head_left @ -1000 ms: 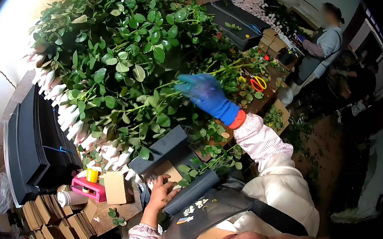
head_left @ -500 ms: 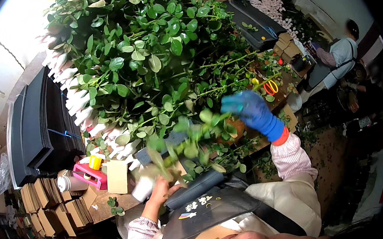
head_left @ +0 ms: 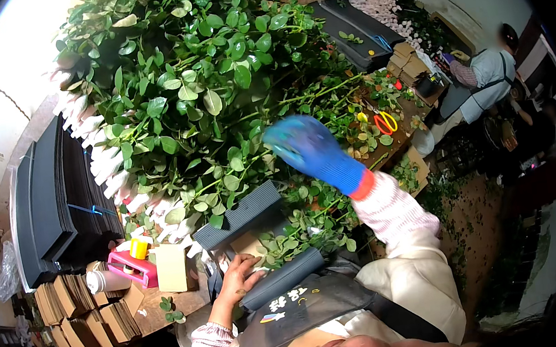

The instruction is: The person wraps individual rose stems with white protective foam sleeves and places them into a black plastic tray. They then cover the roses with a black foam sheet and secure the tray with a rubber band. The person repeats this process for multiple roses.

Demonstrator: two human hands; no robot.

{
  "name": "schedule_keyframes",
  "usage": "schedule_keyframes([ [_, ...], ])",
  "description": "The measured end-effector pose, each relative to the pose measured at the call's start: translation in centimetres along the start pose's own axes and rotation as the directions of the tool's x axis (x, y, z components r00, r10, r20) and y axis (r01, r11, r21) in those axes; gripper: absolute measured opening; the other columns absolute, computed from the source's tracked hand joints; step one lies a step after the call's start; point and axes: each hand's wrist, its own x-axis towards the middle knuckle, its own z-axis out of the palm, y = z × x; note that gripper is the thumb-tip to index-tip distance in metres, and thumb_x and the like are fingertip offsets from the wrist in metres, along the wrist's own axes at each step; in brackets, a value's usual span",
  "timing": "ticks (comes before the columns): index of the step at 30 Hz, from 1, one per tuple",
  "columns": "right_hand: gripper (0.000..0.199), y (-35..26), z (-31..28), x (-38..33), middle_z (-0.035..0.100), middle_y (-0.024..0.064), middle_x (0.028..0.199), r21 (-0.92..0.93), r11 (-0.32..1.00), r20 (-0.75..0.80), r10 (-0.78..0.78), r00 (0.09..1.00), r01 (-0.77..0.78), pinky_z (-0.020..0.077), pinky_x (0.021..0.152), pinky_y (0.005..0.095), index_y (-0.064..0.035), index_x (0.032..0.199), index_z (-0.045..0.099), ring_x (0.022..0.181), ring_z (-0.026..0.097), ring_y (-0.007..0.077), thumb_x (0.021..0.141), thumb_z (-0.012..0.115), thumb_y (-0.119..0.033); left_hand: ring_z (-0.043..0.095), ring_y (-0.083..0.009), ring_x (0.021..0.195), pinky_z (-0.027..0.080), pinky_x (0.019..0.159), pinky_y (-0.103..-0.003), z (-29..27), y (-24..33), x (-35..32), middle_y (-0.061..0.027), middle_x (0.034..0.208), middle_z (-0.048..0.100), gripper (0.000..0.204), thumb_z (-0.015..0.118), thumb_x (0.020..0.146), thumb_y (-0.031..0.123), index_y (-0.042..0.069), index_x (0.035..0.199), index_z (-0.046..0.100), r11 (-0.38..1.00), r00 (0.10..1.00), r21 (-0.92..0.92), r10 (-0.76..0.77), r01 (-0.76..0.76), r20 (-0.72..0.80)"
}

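Head view, right grip [head_left: 305, 145] unclear, left grip [head_left: 238, 279] unclear, foliage [head_left: 183, 92] heaped ahead, scissors [head_left: 384, 123] nearby

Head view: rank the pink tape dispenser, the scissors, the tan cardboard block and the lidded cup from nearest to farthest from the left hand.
From the left hand:
1. Tan cardboard block: to its left.
2. Pink tape dispenser: left of the block.
3. Lidded cup: left of the dispenser.
4. Scissors: up and right.
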Motion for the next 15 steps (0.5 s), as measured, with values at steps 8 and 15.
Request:
schedule_keyframes([
  [8, 0.023, 2.8, 5.9, 5.9, 0.060, 0.0084, 0.132, -0.276, 0.955, 0.152, 0.155, 0.976, -0.109, 0.0384, 0.112, 0.0481, -0.0167, 0.106, 0.071, 0.122, 0.055, 0.0273, 0.084, 0.071, -0.022, 0.064, -0.0330, 0.100, 0.051, 0.089, -0.040, 1.2, -0.4, 1.2, -0.0120, 0.102, 0.067, 0.018, 0.074, 0.087, 0.015, 0.005, 0.102, 0.073, 0.998, 0.994, -0.019, -0.063, 0.062, -0.090],
  [15, 0.036, 4.8, -6.3, -1.0, 0.066, -0.0009, 0.123, -0.138, 0.990, -0.175, 0.016, 0.984, -0.041, 0.0455, 0.104, 0.0441, -0.0257, 0.117, 0.071, 0.115, 0.060, 0.0256, 0.083, 0.075, -0.017, 0.067, -0.0285, 0.094, 0.053, 0.081, -0.037, 1.9, -1.4, 0.3, -0.0124, 0.102, 0.068, 0.030, 0.077, 0.087, 0.016, 0.006, 0.112, 0.065, 0.993, 0.987, -0.073, -0.102, 0.093, -0.125],
])
